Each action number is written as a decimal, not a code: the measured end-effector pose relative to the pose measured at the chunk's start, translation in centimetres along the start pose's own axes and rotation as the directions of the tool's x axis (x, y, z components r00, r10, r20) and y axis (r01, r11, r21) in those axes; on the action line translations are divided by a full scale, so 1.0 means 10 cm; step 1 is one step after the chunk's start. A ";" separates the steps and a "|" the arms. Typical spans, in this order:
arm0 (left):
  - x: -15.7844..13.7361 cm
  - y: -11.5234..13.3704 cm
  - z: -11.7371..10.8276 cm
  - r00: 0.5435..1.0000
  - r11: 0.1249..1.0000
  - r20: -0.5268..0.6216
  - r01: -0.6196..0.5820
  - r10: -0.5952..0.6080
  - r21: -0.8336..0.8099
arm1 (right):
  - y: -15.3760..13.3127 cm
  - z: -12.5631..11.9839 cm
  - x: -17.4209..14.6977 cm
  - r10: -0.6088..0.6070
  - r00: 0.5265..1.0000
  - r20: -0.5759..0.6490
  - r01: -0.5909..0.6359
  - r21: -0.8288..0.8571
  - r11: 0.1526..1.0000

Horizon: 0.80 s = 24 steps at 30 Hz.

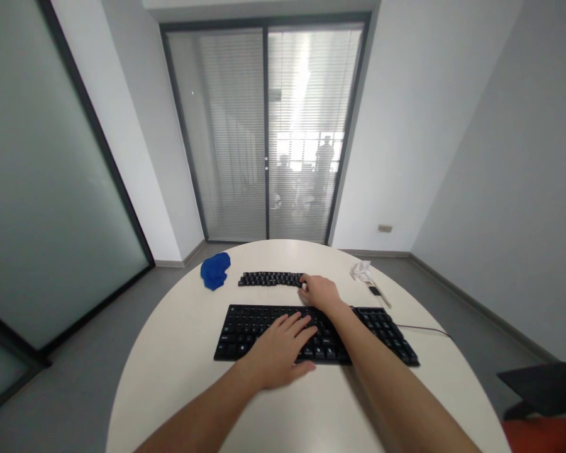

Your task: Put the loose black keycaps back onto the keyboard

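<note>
A black keyboard [245,321] lies across the round table in front of me. My left hand [283,346] rests on its middle keys, palm down with the fingers spread. Behind the keyboard are small black keycaps [268,279], set out in close rows. My right hand [321,292] reaches over the keyboard to the right end of these rows. Its thumb and forefinger are pinched together at the last keycap; the fingers hide most of it. My right forearm covers part of the keyboard's right side.
A crumpled blue cloth [215,270] lies at the table's left edge. Near the right edge are a crumpled white tissue [361,270] and a thin light-coloured tool with a black part [376,290]. A cable [424,328] runs off the right edge. A chair [544,390] stands at the lower right.
</note>
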<state>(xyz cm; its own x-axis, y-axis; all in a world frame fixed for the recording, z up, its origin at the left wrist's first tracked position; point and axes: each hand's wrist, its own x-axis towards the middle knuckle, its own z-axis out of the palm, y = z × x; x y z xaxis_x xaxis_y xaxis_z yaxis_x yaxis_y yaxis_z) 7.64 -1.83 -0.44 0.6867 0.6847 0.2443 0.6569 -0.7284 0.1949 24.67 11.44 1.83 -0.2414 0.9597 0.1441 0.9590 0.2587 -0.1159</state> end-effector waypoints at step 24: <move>-0.06 -0.15 -0.08 0.998 0.998 0.042 0.055 -0.055 -0.017 | 0.43 -0.17 -0.77 -0.201 0.977 -0.074 0.201 0.639 0.742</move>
<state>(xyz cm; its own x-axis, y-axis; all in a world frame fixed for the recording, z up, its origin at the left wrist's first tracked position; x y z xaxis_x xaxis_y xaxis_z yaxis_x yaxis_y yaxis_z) 5.94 -1.17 -0.17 0.6624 0.7239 0.1927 0.6884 -0.6897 0.2246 30.88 4.98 1.91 -0.4180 0.8772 0.2364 0.5684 0.4555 -0.6852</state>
